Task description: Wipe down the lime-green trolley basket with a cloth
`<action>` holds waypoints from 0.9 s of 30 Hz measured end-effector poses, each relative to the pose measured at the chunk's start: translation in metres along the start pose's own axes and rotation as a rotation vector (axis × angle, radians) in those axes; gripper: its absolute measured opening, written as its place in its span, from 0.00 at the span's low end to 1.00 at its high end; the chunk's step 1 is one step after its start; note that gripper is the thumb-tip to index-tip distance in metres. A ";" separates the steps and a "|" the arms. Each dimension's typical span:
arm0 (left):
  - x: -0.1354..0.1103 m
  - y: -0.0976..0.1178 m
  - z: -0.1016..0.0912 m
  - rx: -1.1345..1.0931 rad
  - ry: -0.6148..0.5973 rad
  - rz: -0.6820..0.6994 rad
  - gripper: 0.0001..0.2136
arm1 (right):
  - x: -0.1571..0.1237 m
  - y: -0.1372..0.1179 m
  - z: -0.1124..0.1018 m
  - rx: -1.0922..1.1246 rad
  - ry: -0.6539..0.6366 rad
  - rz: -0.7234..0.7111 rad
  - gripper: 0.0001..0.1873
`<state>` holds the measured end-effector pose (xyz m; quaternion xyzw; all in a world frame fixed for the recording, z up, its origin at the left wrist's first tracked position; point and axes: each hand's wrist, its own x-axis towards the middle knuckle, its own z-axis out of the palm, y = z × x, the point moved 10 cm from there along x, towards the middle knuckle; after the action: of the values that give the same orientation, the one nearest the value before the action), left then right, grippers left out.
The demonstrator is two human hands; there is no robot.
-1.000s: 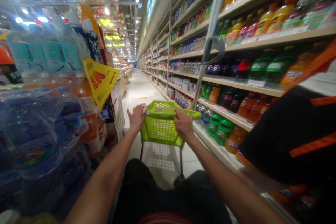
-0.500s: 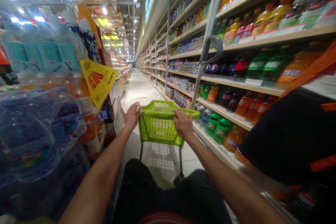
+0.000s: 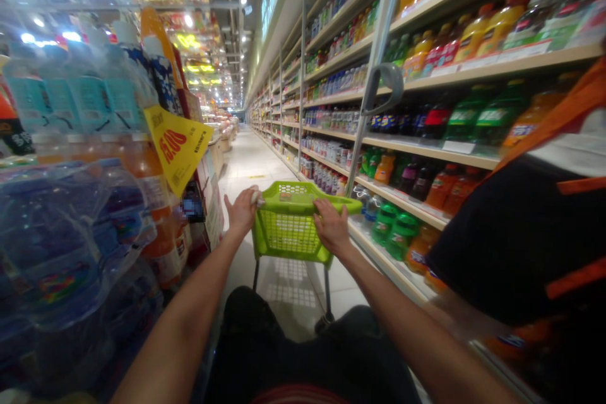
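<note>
Head view: my left hand (image 3: pixel 242 209) and right hand (image 3: pixel 331 227) were each closed over the near rim of the green cart (image 3: pixel 288 237). The cart stood in the aisle (image 3: pixel 250 164) just ahead of my knees, between bottle packs (image 3: pixel 71 233) on the left and drink shelves (image 3: pixel 426 158) on the right. No goods showed through its mesh, so I judged it unloaded, with most of the aisle ahead and a person (image 3: pixel 521 246) close at my right.

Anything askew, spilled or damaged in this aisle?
The yellow price sign on the left bottle stack hangs tilted. No spill on the floor; shelves orderly; left hand and right hand hold the cart.
</note>
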<state>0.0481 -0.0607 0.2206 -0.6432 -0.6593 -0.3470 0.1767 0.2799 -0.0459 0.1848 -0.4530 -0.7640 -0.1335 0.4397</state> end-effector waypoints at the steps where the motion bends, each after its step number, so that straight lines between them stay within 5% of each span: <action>1: 0.000 -0.001 -0.001 -0.003 -0.001 -0.006 0.17 | 0.000 0.000 0.000 0.002 0.003 0.009 0.21; 10: -0.011 0.108 0.031 -0.025 -0.124 0.302 0.18 | 0.015 -0.021 -0.010 0.075 0.047 0.013 0.22; 12: -0.011 0.118 0.038 -0.035 -0.165 0.298 0.20 | 0.024 -0.036 -0.012 0.103 0.028 -0.032 0.22; 18: -0.005 0.079 0.047 0.008 -0.290 0.105 0.26 | 0.042 -0.066 0.008 0.073 -0.168 -0.077 0.21; 22: -0.005 0.043 0.041 0.097 -0.323 0.086 0.30 | 0.044 -0.070 0.015 -0.005 -0.166 -0.081 0.18; 27: -0.008 0.035 0.033 0.130 -0.277 0.095 0.24 | 0.041 -0.073 0.019 -0.069 -0.149 -0.132 0.19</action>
<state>0.0898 -0.0463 0.1997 -0.7026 -0.6672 -0.2028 0.1415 0.2018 -0.0514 0.2201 -0.4252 -0.8178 -0.1545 0.3558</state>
